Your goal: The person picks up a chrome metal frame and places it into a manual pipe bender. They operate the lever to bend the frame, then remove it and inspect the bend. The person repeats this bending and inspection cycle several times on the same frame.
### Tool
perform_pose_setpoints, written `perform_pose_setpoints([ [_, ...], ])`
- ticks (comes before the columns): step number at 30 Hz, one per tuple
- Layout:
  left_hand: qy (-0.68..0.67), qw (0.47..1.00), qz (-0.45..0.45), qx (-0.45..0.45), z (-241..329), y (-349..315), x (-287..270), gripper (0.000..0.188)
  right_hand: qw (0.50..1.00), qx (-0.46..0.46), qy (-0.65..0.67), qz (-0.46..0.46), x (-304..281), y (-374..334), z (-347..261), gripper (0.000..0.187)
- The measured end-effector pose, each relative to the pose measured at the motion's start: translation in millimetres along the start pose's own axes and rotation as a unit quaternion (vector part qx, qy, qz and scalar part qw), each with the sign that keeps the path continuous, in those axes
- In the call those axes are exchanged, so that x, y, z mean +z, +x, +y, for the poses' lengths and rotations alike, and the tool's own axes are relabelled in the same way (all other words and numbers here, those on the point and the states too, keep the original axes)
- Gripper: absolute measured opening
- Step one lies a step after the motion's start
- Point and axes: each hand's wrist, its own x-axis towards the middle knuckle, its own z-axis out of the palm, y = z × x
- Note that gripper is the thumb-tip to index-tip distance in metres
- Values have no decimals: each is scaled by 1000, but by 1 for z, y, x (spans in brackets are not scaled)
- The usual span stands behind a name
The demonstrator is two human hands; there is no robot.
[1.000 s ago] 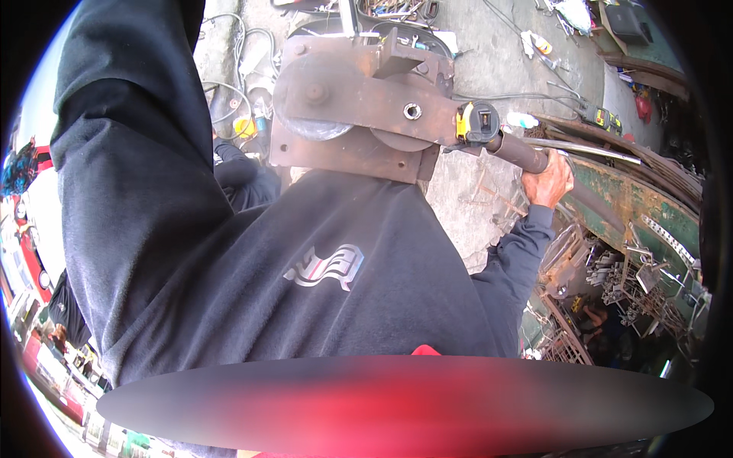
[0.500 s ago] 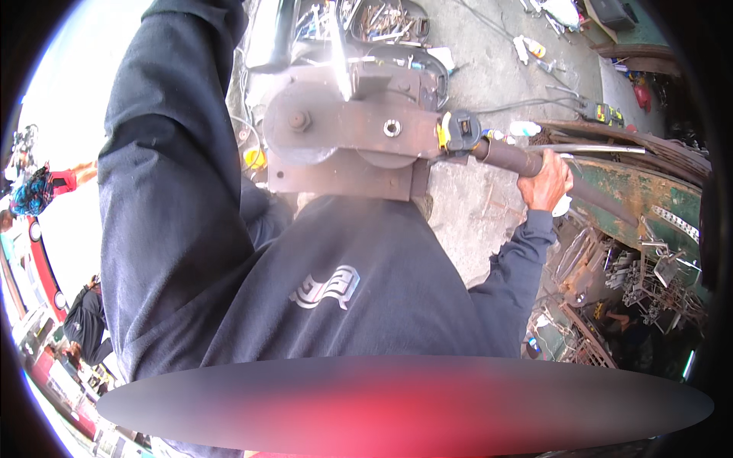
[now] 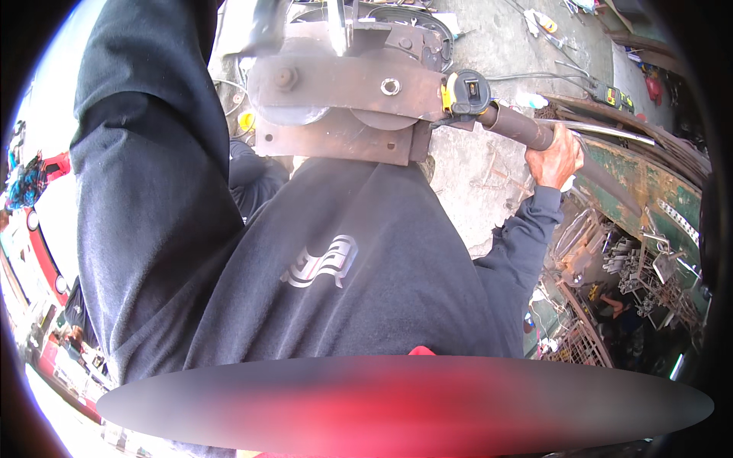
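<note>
My right hand (image 3: pixel 553 158) is wrapped round the brown pipe handle (image 3: pixel 523 128) of a rusty steel bender. Its flat top arm (image 3: pixel 343 82) carries a bolt and a ringed hole, with round metal dies (image 3: pixel 294 114) beneath it and a base plate (image 3: pixel 328 142) close to my chest. On the arm, by the start of the handle, rests a black and yellow tape measure (image 3: pixel 467 93). A shiny metal bar (image 3: pixel 337 27) runs up from the bender past the top edge. My left arm (image 3: pixel 153 153) reaches up out of the picture, and its hand is hidden.
A green worn board (image 3: pixel 622 164) with metal strips lies right of the handle. Scrap metal parts (image 3: pixel 641 278) are heaped at the lower right. Black cables (image 3: pixel 527 76) cross the concrete floor. A person (image 3: pixel 75 309) is partly seen at the far left, near a red vehicle (image 3: pixel 47 256).
The bender and tape measure sit higher in the picture, apparently with a shift of view. My right hand keeps its hold on the handle and appears slightly further right. My left hand stays out of sight.
</note>
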Motion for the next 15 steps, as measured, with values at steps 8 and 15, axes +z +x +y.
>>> perform_pose_setpoints([
  [8, -13, 1000, 8, -2, -1, 4, -3, 40, 999, 16, 3, -33, 0, 1, 1, 38],
  [15, -23, 1000, 17, 3, 0, 7, -7, 40, 999, -2, 17, -37, 1, 3, 4, 44],
])
